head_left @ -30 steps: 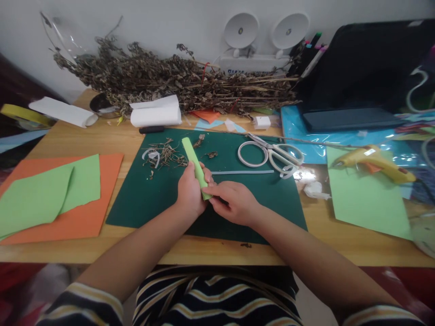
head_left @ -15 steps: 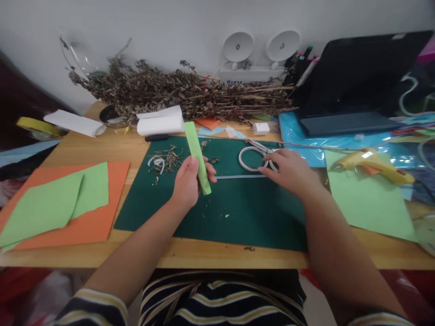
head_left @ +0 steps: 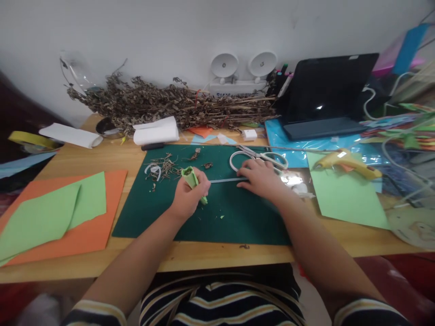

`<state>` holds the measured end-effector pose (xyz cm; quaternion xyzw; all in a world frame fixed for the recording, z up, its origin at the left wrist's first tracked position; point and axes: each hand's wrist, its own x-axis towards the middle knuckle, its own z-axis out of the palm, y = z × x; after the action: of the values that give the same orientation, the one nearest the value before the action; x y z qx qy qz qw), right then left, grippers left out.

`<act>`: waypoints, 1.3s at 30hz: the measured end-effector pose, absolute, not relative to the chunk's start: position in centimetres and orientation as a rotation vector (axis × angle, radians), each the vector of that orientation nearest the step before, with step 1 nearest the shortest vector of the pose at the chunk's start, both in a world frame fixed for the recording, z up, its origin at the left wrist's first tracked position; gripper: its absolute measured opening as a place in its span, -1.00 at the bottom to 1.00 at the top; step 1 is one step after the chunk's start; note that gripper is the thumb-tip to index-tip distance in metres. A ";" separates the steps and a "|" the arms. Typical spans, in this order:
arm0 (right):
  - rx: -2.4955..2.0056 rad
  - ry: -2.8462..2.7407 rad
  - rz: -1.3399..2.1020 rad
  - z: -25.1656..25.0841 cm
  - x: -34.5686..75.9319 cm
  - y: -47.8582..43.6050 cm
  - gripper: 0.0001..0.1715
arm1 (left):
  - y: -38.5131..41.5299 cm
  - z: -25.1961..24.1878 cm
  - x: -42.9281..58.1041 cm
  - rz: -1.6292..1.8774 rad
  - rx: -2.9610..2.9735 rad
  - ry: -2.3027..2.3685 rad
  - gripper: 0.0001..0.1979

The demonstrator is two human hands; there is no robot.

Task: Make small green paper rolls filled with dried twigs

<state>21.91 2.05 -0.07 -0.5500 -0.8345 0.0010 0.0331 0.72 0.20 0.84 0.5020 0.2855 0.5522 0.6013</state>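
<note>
My left hand (head_left: 190,194) is wrapped around a folded green paper tube (head_left: 189,174), now tilted so its hollow top end faces me. Over the right part of the dark green cutting mat (head_left: 217,226), my right hand (head_left: 260,179) reaches down with fingers apart. Its fingertips are at the right end of a thin whitish stick (head_left: 224,181), which looks like a glue stick; whether they touch it I cannot tell. White-handled scissors (head_left: 277,158) lie just behind that hand, partly covered by it.
Dried plant stems (head_left: 163,102) lie along the wall. Plant scraps (head_left: 166,167) are on the mat. Green sheets (head_left: 41,213) rest on orange paper (head_left: 98,226) at left. A yellow glue gun (head_left: 350,163) sits on a green sheet (head_left: 346,199) at right, near a black tablet (head_left: 329,90).
My left hand has turned the paper tube so its end shows. My right hand has moved from the scissors' handles toward the stick's end. The view has shifted slightly to the right.
</note>
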 end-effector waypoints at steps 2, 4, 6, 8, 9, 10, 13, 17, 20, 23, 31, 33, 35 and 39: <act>-1.542 -2.573 0.072 -0.5 20.3 1.9 -0.76 | -0.3 0.7 0.7 1.254 1.239 0.670 -0.79; -1.485 -2.546 0.115 -0.9 19.2 2.0 -0.82 | -0.8 0.5 0.6 1.223 1.332 0.695 -0.77; -1.484 -2.495 0.141 -1.3 18.9 2.2 -0.87 | -1.0 0.2 0.5 1.188 1.453 0.724 -0.76; -1.508 -2.406 0.183 -1.3 19.2 2.6 -0.90 | -1.0 -0.1 0.4 1.158 1.599 0.699 -0.75; -1.526 -2.348 0.204 -1.0 19.4 2.8 -0.90 | -0.9 -0.2 0.4 1.147 1.672 0.664 -0.75; -1.550 -2.294 0.209 -0.6 19.6 3.0 -0.90 | -0.9 -0.3 0.4 1.133 1.739 0.621 -0.74; -1.489 -2.012 0.319 2.1 19.1 2.7 -0.83 | -0.8 -0.5 0.4 1.097 1.872 0.513 -0.76; -0.694 -1.306 0.947 8.4 16.3 0.3 -0.80 | -0.9 -0.6 0.4 1.096 1.911 0.451 -0.77; -0.417 -1.209 1.106 12.6 13.9 -1.7 -0.66 | -0.8 -0.6 0.4 1.078 1.938 0.453 -0.77; -0.317 -1.214 1.209 14.2 12.0 -2.6 -0.55 | -0.7 -0.7 0.3 1.099 1.978 0.454 -0.77; -0.282 -1.283 1.431 13.2 10.5 -3.0 -0.46 | -0.6 -1.1 0.5 1.186 2.042 0.373 -0.89; -0.295 -1.302 1.422 13.2 10.5 -3.3 -0.44 | -0.7 -1.0 0.6 1.209 2.048 0.375 -0.89; -0.288 -1.325 1.415 13.0 10.4 -3.4 -0.43 | -0.7 -0.8 0.6 1.225 2.048 0.379 -0.86; -0.290 -1.412 1.390 12.5 10.3 -3.4 -0.43 | -0.7 -0.4 0.6 1.230 2.064 0.393 -0.82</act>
<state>10.27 -3.35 12.48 -0.1218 -0.5938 0.5845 0.5394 0.61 -0.71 -0.44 0.7954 0.1516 0.4739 0.3462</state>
